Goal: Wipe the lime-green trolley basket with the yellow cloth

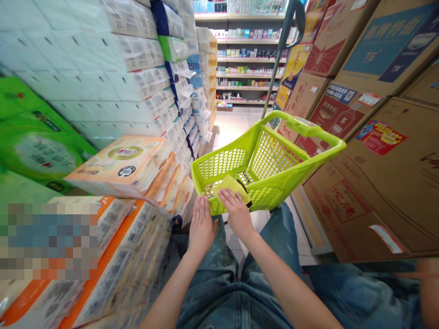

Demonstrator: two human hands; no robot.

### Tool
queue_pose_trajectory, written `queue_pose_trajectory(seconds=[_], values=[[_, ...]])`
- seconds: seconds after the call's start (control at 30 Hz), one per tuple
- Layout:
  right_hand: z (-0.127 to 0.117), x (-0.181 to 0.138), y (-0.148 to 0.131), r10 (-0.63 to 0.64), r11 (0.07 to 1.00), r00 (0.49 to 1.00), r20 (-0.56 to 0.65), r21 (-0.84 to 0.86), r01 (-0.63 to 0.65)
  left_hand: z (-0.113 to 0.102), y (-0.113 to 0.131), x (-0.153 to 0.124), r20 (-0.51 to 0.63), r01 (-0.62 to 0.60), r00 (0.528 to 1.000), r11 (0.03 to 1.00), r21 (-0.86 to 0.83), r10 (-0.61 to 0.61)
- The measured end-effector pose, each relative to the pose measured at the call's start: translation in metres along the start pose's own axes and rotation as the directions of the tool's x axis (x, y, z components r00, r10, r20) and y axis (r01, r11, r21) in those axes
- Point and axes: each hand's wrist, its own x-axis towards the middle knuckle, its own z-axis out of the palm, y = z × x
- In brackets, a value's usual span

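A: What're the 2 hands doing?

B: L hand (203,224): flat, fingers straight, laid at the near-L corner of the basket (291,176), not closed round anything. R hand (236,211): fingers laid over a yellow cloth (230,181). Can't tell if it's pinching it; thumb's hidden.

A: Cloth loc, exactly?

B: On the basket's near end, just R of the L hand, w/ a black strip (243,185) right beside it. Can't ID the strip.

A: Basket details?

B: Lime green, lattice walls, tilted, in front of the wearer's jeans (283,235). Behind it, 1 thin pole (274,75) w/ a dark grip (293,25) up top; can't tell if they're joined.

A: Farther out, L side?

B: Orange pack (120,160) on more wrapped packs, big green pack (41,137) near it, tall white stack (137,50) behind. 1 pixelated patch, lower L.

A: R side?

B: Cardboard cartons (377,178) piled high, 1 w/ a red-yellow label (381,137). Bottom R, another person's jeans (360,292), arm blurry at the edge.

A: Bkgd?

B: Pale floor (233,125), then shelves (250,42) of small boxes etc.
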Motion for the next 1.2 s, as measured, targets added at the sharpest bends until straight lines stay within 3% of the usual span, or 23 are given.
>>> queue_pose_trajectory(seconds=[0.13,0.23,0.37,0.5,0.6,0.67,0.77,0.9,1.0,1.1,1.2], values=[[-0.032,-0.007,0.049,0.156,0.985,0.983,-0.099,-0.056,-0.162,-0.001,0.001,0.001,0.018,0.008,1.000,1.000,0.005,-0.008],[-0.042,-0.007,0.063,0.221,0.970,0.964,-0.149,-0.064,-0.233,-0.002,0.002,0.001,0.023,0.006,1.000,1.000,0.009,-0.006],[-0.021,0.000,0.033,0.239,0.968,0.959,-0.151,-0.040,-0.247,-0.003,0.002,0.001,0.023,0.010,1.000,1.000,0.009,-0.010],[0.015,0.009,-0.023,0.124,0.992,0.990,-0.073,0.017,-0.124,-0.001,0.001,0.000,0.023,-0.001,1.000,1.000,0.019,0.001],[0.026,0.010,-0.044,0.046,0.998,0.998,-0.034,0.044,-0.045,0.000,0.001,-0.001,0.018,0.002,1.000,0.999,0.039,-0.003],[0.021,0.009,-0.040,0.005,0.999,1.000,-0.005,0.043,-0.004,0.000,0.000,-0.001,0.014,0.003,1.000,0.999,0.036,-0.003],[0.001,0.003,-0.013,-0.009,1.000,1.000,0.026,0.015,0.008,0.000,0.000,0.000,0.009,-0.002,1.000,1.000,0.010,0.002],[-0.029,-0.005,0.034,0.125,0.990,0.991,-0.056,-0.062,-0.129,-0.001,0.001,0.001,0.004,0.003,1.000,1.000,-0.003,-0.003],[-0.039,-0.008,0.052,0.199,0.975,0.974,-0.111,-0.082,-0.209,-0.002,0.001,0.001,0.013,0.003,1.000,1.000,-0.005,-0.003],[-0.031,-0.006,0.040,0.236,0.968,0.963,-0.127,-0.060,-0.245,-0.002,0.002,0.001,0.015,0.006,1.000,1.000,-0.007,-0.006],[-0.007,0.000,0.005,0.198,0.979,0.975,-0.099,-0.024,-0.201,-0.001,0.001,0.001,0.006,0.006,1.000,1.000,-0.013,-0.006]])
